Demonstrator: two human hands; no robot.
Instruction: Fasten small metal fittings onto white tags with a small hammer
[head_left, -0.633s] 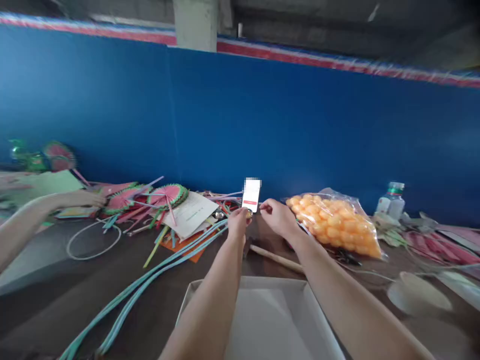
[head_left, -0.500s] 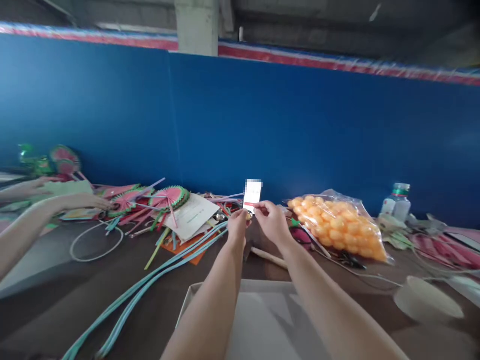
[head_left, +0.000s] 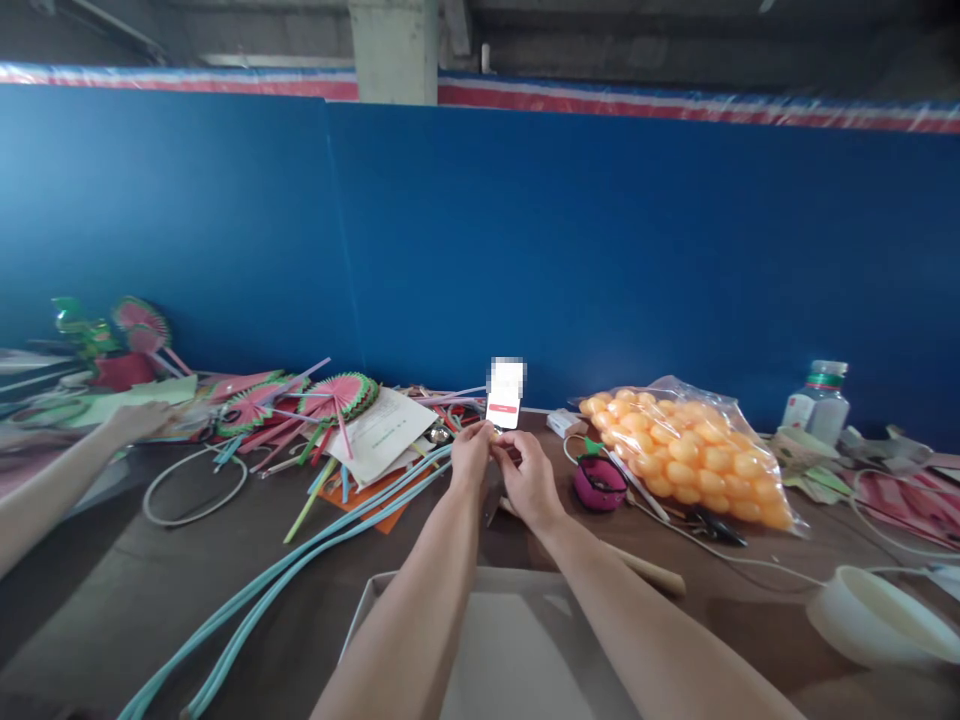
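Observation:
Both my arms reach forward over a white tray or box lid point(head_left: 517, 640). My left hand point(head_left: 471, 455) is closed in a pinch, and its fingertips meet those of my right hand point(head_left: 529, 480). The right hand is also pinched. Whatever lies between the fingertips is too small and hidden to name. Just behind them stands a phone point(head_left: 503, 408) with a bright screen, partly pixelated. A wooden handle point(head_left: 649, 568) passes under my right forearm. Left of my hands lie light-blue cords point(head_left: 322, 540) and a small shiny metal ball point(head_left: 439, 434).
Another person's hand point(head_left: 142, 420) reaches in from the left. Watermelon-pattern paper fans point(head_left: 339, 397) lie near printed paper point(head_left: 386, 435). Rightward are a purple pouch point(head_left: 600, 483), a bag of orange balls point(head_left: 690, 455), a bottle point(head_left: 819, 405) and a tape roll point(head_left: 877, 615). A blue wall point(head_left: 600, 240) stands behind.
My right hand has come down slightly from the phone's screen, and its fingertips now meet my left hand's. The other person's hand has drawn back left from the fans.

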